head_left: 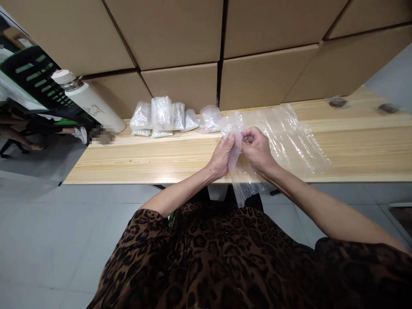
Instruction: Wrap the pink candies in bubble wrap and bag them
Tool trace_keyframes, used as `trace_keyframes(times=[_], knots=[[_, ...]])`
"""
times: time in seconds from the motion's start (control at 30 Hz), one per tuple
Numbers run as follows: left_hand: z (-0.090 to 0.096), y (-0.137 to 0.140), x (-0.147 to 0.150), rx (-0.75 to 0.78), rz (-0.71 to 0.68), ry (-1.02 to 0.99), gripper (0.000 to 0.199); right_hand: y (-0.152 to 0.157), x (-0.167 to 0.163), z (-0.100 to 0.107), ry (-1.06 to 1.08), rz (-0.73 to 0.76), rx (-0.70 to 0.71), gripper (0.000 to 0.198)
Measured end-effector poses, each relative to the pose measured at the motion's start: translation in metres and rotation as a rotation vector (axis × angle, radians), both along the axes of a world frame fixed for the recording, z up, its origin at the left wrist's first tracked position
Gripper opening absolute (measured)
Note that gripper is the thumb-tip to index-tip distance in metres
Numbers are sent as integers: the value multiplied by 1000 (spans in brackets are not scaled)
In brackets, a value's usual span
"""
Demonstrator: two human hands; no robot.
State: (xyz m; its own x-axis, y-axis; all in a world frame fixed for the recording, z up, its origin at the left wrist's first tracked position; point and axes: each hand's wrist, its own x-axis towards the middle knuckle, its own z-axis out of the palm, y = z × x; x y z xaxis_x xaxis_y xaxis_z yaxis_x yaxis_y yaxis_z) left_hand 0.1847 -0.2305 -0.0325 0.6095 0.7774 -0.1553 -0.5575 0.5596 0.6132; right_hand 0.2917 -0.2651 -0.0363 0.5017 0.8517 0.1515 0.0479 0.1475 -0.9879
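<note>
My left hand [222,155] is closed on a clear plastic bag [234,161], its thumb pressed on the near face. The bag hangs down past the table's front edge. At the bag's right side my right hand [256,148] pinches, fingers curled; the fingertips seem to hold the bag's edge. To the right, clear plastic sheeting or flat bags [289,137] lie spread on the table, partly behind my right wrist. Left of my hands, several clear wrapped packets [162,113] stand in a row; what is inside them cannot be made out.
Stacked cardboard boxes [180,34] form a wall behind the wooden table [144,163]. A white bottle [93,105] stands tilted in view at the left end. Two small dark items [338,102] lie at the far right. Another person's legs [19,133] show at the left.
</note>
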Motion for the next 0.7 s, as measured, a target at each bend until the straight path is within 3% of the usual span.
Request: trace_keyframes(times=[0.23,0.4,0.6,0.7], knots=[[-9,8,2,36,88,63,36,-6,10,6,-187,196,4,53],[1,8,5,-34,73,70,36,-2,13,0,-284,8,4,54],[2,9,4,-43,93,93,40,-8,6,-6,-205,81,110,45],[-3,8,4,-19,81,103,40,-15,6,-6,-265,40,107,39]])
